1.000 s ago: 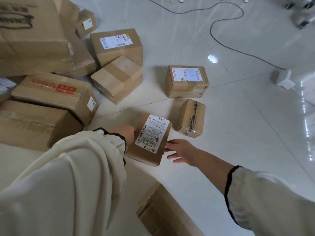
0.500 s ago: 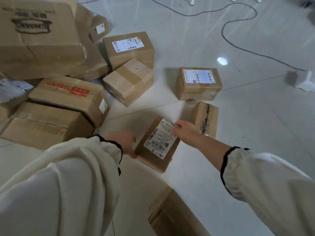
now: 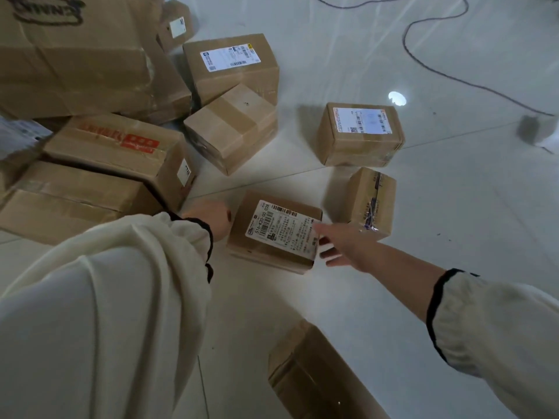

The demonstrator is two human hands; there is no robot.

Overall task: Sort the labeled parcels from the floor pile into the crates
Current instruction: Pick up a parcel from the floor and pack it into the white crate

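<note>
head view: both arms are reaching down. labeled parcel (image 3: 272,240) is lying flat on the floor (image 3: 453,237) with its white label (image 3: 281,228) facing up, so the code is showing for choosing a crate. it is sitting just clear of the floor pile (image 3: 121,152) on the left, and near but not touching a small taped box (image 3: 370,204) on the right.

left grip (image 3: 208,220) is pressing against the parcel's left side. the sleeve and the box edge are hiding its fingers, so i cannot tell whether it is clenched or released. right grip (image 3: 343,247) is released: fingers (image 3: 328,255) are lying fairly straight along the parcel's right edge, one reaching over the label corner. nothing appears to be curling under the box.

judgement: the two grips are bracketing opposite sides, probably because the parcel is too wide for one palm, and an inward squeeze is looking like the likely way to lift it. step in hand: securing this parcel. lifting is not yet begun, the base looking flat on the tile. task is looking early, with many boxes lying unsorted, including another labeled box (image 3: 361,134) further out. no crate is showing in this view.

risk: smooth taped cardboard slipping between flat palms. a cable (image 3: 438,71) is trailing across the floor beyond.
</note>
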